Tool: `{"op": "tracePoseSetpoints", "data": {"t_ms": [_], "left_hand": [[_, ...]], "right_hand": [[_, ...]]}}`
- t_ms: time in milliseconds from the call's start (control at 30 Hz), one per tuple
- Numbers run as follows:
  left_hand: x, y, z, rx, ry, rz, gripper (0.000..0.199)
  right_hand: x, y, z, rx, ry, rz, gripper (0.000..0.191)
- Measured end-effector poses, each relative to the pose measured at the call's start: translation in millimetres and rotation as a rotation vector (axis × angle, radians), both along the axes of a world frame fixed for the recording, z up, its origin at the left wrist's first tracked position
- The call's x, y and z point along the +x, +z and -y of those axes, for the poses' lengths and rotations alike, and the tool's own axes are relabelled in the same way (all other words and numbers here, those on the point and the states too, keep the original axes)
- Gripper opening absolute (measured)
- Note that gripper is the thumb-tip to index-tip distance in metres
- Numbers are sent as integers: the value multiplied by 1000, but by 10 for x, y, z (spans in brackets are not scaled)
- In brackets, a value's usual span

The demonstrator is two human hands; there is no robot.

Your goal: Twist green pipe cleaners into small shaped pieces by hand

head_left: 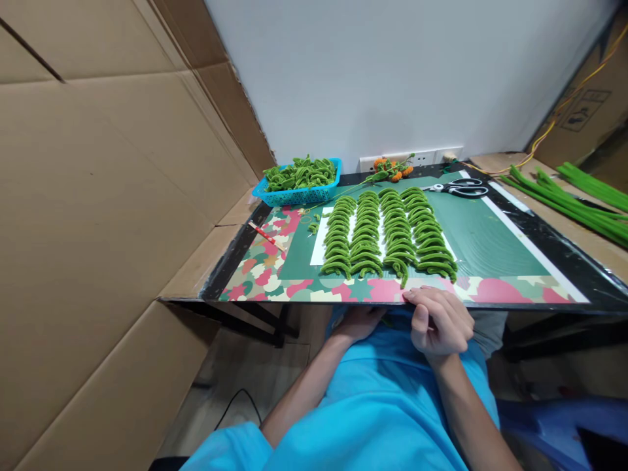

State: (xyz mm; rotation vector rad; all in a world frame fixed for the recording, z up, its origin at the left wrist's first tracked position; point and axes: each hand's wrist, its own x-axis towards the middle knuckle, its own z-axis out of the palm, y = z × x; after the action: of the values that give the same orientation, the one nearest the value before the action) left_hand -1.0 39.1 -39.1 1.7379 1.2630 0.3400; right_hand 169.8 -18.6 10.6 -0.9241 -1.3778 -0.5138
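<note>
Four columns of curved fuzzy green pieces, which look like bent chenille stems, lie on a white sheet over a green mat. At the table's front edge is my right hand, its fingers curled in and nothing visible in them. Its fingertips are close to the lowest piece of the third column. My left hand is below the table edge, over my lap, with its fingers mostly hidden. A small bit of green shows beside it.
A blue basket heaped with more green pieces stands at the back left. Scissors and an orange-and-green chenille sprig lie at the back. Long green stems rest on the right; a cardboard wall borders the left.
</note>
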Motion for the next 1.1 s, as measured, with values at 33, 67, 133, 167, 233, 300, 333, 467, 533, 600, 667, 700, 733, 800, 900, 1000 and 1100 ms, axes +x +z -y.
{"op": "tracePoseSetpoints", "data": {"t_ms": [33,67,133,167,233,300,333,467,533,600,667,700,733,800,900,1000,1100], "left_hand": [[1,2,1,0,-1,0,54],[1,4,2,1,-1,-1,54],[1,6,0,4,-4,-2,55],[0,5,-2,5,-8,-2,55],[-3,-1,-8,4,-14,-6,56],[-7,-12,-13,0,-21,-14,56],[-9,-16,-15,-2,-22,-19,56],[-11,-16,-13,-3,-24,-29,55],[-13,-4,-9,-3,-22,-31,55],[-16,7,-4,-3,-20,-34,55],[-18,11,-4,-1,-20,-38,54],[-17,9,-5,-1,-21,-40,54],[-16,6,-7,-1,-24,-42,54],[-13,-3,-13,-2,-29,-48,54],[-11,-12,-15,-5,-35,-56,54],[-15,-16,-11,-5,-39,-60,56],[-21,-32,-11,-4,-41,-64,58]], "right_hand": [[0,2,0,2,1,2,23],[-1,3,-1,4,3,3,23],[-3,5,-3,8,8,8,22],[-5,5,-3,8,7,9,21],[-9,5,-3,3,3,3,21],[-14,4,-1,-4,3,-2,21],[-16,4,0,-6,5,-4,21],[-20,2,2,-4,6,-3,22],[-19,0,2,-6,4,-1,22],[-18,-1,3,-6,9,0,21],[-17,1,7,-3,10,-3,21],[-17,3,8,-4,10,-2,21],[-17,4,10,-3,9,-2,21],[-16,7,10,-6,9,0,21],[-17,8,4,-6,18,-4,22],[-17,6,-1,0,24,-2,22],[-19,8,-3,1,27,3,21]]}}
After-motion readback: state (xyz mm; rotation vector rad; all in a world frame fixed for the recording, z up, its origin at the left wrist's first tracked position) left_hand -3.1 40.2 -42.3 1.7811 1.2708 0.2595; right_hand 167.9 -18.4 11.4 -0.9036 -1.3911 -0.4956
